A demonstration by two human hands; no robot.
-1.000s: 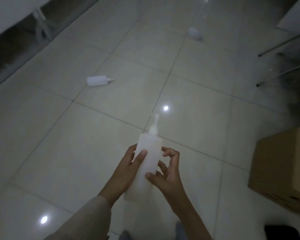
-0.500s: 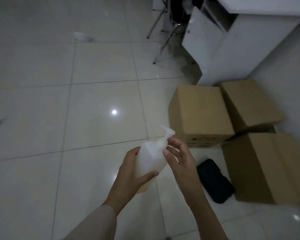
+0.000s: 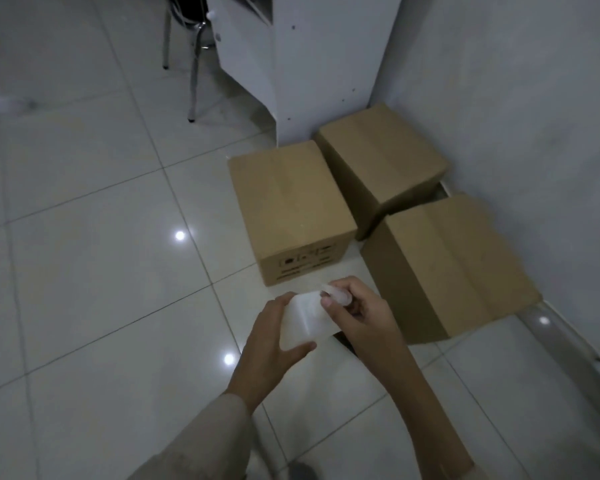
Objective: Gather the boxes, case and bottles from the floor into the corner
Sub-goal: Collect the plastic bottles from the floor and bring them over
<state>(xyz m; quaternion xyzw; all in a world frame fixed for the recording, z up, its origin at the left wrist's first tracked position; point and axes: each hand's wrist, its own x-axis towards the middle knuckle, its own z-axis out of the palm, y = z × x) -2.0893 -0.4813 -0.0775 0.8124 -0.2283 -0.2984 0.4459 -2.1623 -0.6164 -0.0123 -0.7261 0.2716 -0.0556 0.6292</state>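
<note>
My left hand [image 3: 269, 344] grips white bottle [image 3: 302, 318] body, right hand [image 3: 357, 311] pinches its pump top, above floor. Three closed cardboard boxes [image 3: 291, 209] cluster at 1 o'clock by wall; contents unseen. Blurred bottle [image 3: 0, 103] at 10 o'clock.

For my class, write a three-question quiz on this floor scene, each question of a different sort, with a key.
1. True or false: the white bottle is held in both hands.
2. How many cardboard boxes stand by the wall?
3. Which hand grips the bottle's pump top? A. left hand B. right hand

Key: 1 true; 2 three; 3 B
</note>
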